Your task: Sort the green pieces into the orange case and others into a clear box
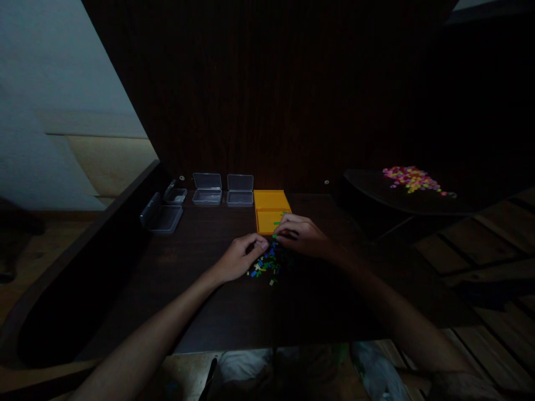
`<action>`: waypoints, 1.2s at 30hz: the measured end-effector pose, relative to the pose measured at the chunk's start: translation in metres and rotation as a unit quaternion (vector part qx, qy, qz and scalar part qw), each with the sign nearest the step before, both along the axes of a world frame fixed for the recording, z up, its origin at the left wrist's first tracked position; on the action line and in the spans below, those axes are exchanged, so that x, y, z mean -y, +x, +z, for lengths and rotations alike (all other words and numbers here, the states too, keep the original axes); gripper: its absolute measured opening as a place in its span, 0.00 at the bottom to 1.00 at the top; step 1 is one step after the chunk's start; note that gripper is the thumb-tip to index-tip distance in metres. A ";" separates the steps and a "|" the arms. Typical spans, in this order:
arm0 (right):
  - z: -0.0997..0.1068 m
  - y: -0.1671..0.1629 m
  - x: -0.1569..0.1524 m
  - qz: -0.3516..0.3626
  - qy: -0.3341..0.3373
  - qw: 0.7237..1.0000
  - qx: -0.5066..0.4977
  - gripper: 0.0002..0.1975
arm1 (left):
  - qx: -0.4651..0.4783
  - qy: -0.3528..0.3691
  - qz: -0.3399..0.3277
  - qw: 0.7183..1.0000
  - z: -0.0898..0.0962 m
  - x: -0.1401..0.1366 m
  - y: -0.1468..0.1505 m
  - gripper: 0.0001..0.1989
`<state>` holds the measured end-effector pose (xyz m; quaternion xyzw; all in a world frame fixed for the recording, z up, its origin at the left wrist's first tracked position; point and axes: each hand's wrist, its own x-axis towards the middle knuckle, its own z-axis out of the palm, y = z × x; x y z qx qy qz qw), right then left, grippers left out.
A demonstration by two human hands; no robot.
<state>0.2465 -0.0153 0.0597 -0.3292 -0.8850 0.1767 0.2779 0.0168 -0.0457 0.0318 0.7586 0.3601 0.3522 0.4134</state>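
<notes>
A loose heap of tiny plastic building bricks (267,265), green, blue and pale yellow, lies on the dark table. At its left edge rests my left hand (239,257), thumb and forefinger pinched together; whatever they hold is hidden. My right hand (305,236) is over the far right side of the heap, its fingertips closed on a small green brick (275,236). Just beyond both hands an open yellow box (271,199) lies with its lid back. Some green bricks (277,223) show in its near half, partly covered by my right fingers.
Open clear plastic boxes stand left of the yellow one: two at the back (207,196) (239,198), a small one (176,196) and a larger one (167,220) by the side panel. Colourful small pieces (412,179) lie on a dark curved surface at right. A tall panel (251,100) rises behind.
</notes>
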 end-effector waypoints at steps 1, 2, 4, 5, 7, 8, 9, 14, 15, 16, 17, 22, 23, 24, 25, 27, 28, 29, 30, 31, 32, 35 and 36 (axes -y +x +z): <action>-0.001 0.006 -0.007 -0.021 0.014 1.000 0.008 0.06 | -0.006 0.008 0.002 1.000 0.000 0.000 -0.001 0.16; -0.003 0.012 -0.015 -0.051 0.028 0.998 0.015 0.06 | -0.014 0.015 0.005 1.000 0.001 -0.001 -0.001 0.16; -0.009 0.023 -0.031 -0.112 0.032 0.993 0.035 0.06 | -0.029 0.029 0.008 0.999 0.000 -0.001 -0.003 0.15; -0.012 0.028 -0.039 -0.132 0.028 0.990 0.043 0.06 | -0.036 0.034 0.009 0.999 0.000 -0.001 -0.003 0.15; -0.017 0.033 -0.050 -0.156 0.020 0.985 0.066 0.07 | -0.046 0.042 0.009 0.998 0.000 -0.001 -0.003 0.15; -0.020 0.035 -0.055 -0.162 0.016 0.984 0.074 0.07 | -0.051 0.045 0.007 0.998 0.000 -0.001 -0.003 0.14; -0.022 0.034 -0.058 -0.163 0.013 0.983 0.082 0.07 | -0.054 0.049 0.006 0.997 -0.001 -0.001 -0.003 0.14; -0.029 0.025 -0.065 -0.171 0.004 0.979 0.115 0.07 | -0.059 0.064 0.002 0.996 -0.001 -0.002 -0.003 0.13; -0.029 0.022 -0.066 -0.173 0.001 0.977 0.123 0.07 | -0.059 0.064 0.003 0.996 -0.001 -0.002 -0.004 0.13; -0.029 0.020 -0.066 -0.174 -0.004 0.976 0.131 0.07 | -0.059 0.063 0.003 0.996 -0.001 -0.002 -0.004 0.13; -0.029 0.019 -0.067 -0.176 -0.008 0.975 0.139 0.07 | -0.061 0.060 0.004 0.996 -0.001 -0.002 -0.004 0.13; -0.027 0.020 -0.068 -0.173 -0.017 0.973 0.150 0.08 | -0.065 0.058 0.001 0.996 0.000 -0.002 -0.005 0.14; -0.026 0.021 -0.068 -0.168 -0.014 0.975 0.144 0.09 | -0.064 0.058 0.001 0.996 0.000 -0.002 -0.005 0.14; -0.025 0.023 -0.068 -0.163 -0.011 0.977 0.139 0.10 | -0.063 0.059 0.001 0.996 0.001 -0.002 -0.005 0.15; -0.024 0.025 -0.068 -0.157 -0.008 0.978 0.136 0.11 | -0.063 0.059 0.001 0.996 0.001 -0.002 -0.005 0.15; -0.023 0.027 -0.066 -0.145 -0.006 0.980 0.138 0.13 | -0.064 0.062 0.001 0.996 0.001 -0.002 -0.006 0.15; -0.022 0.028 -0.065 -0.140 -0.005 0.980 0.143 0.13 | -0.063 0.065 0.001 0.996 0.001 -0.002 -0.006 0.14; -0.022 0.028 -0.064 -0.137 -0.005 0.979 0.149 0.14 | -0.063 0.068 0.001 0.996 0.001 -0.002 -0.006 0.14; -0.021 0.028 -0.063 -0.134 -0.004 0.979 0.154 0.14 | -0.066 0.072 0.001 0.995 0.001 -0.002 -0.006 0.13; -0.021 0.027 -0.061 -0.133 -0.003 0.978 0.159 0.14 | -0.069 0.078 -0.001 0.995 0.001 -0.003 -0.006 0.13; -0.021 0.026 -0.060 -0.132 -0.002 0.978 0.161 0.14 | -0.074 0.086 -0.002 0.994 0.000 -0.003 -0.006 0.13; -0.017 0.024 -0.053 -0.122 0.001 0.982 0.144 0.14 | -0.097 0.120 -0.014 0.988 -0.001 -0.003 -0.006 0.10; -0.015 0.024 -0.049 -0.113 0.004 0.985 0.133 0.13 | -0.107 0.130 -0.022 0.985 -0.002 -0.003 -0.006 0.09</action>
